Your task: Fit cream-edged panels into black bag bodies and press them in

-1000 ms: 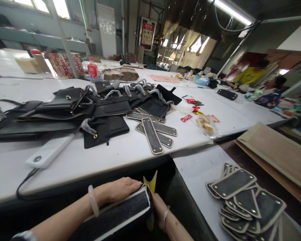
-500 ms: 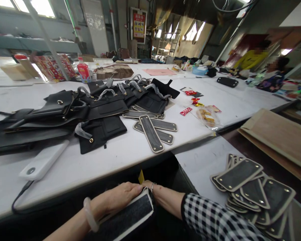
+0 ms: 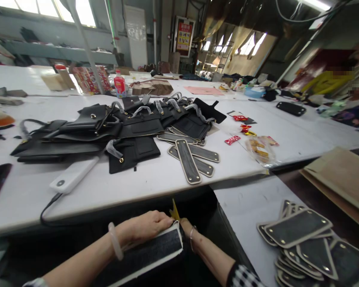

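Note:
My left hand (image 3: 148, 227), with a pale bangle at its wrist, is wrapped over the top edge of a black bag body (image 3: 155, 251) with whitish raw edges. The piece is held tilted below the table's edge. At its far end is my right hand (image 3: 186, 229), closed, its fingers partly hidden by the piece. A thin pointed yellow piece (image 3: 174, 210) sticks up from the right fingertips; what kind of tool it is I cannot make out. Black panels with pale borders and brass studs (image 3: 299, 229) are piled to the right.
Black handbags (image 3: 140, 127) with wrapped handles lie across the white table (image 3: 155, 191). Beside them are more studded panels (image 3: 188, 161) and a white power bank (image 3: 74, 175) with a cable. Snack packets (image 3: 232, 140) and brown board (image 3: 341, 175) lie right. Co-workers (image 3: 329, 81) are far right.
The view has swung left, so the table's things sit further right. My right hand has drawn slightly away from my left, and more of the yellow piece shows. The left hand keeps its hold.

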